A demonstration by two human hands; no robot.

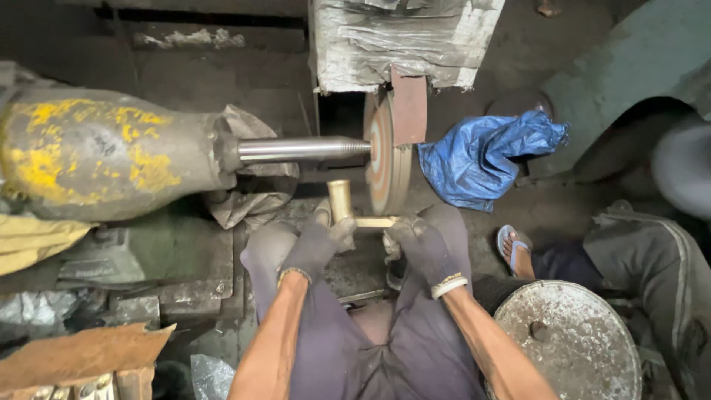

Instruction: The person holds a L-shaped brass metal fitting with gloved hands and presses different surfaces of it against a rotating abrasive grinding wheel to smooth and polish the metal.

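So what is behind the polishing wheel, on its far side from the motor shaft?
Behind the polishing wheel lies a crumpled blue plastic sheet on the dark floor. A reddish guard plate and wrapped housing cover the wheel's top, so its mount is hidden.

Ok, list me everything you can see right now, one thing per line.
brass part: 1, yellow metal, L-shaped, held against the wheel, centre
wheel: 1, reddish-grey, on the spindle, centre top
spindle: 1, bare steel, runs from motor to wheel
motor: 1, grey with yellow paint patches, left
wrapped housing: 1, grey-white sheeting, above the wheel
blue bag: 1, blue, crumpled, right of the wheel
round lid: 1, dull grey metal, lower right
rusty plate: 1, brown, lower left
sandalled foot: 1, another person's, blue strap, right
left hand: dark glove, grips the part's upright end
right hand: dark glove, grips the part's flat end
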